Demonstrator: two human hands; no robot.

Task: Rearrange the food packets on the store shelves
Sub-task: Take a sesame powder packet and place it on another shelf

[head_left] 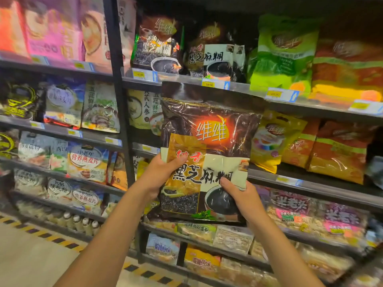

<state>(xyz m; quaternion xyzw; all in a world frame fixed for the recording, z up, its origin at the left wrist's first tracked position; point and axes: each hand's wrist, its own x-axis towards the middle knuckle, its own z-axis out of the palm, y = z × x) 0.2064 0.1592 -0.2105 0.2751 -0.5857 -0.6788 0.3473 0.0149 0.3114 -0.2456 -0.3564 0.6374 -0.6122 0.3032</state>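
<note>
You have a single view, from the wide-angle camera on your head. It faces forward and a little down at the store shelves (259, 91), close to them and at a slant, nearer on your right. The food packet (209, 141) you hold fills its middle; the floor (31, 255) shows lower left.

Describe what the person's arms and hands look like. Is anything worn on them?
The left forearm and the right forearm are bare as far as the picture reaches; no sleeve is in view. The left hand and the right hand wear no gloves. No watch, bracelet or ring shows on the sides that face the camera.
</note>
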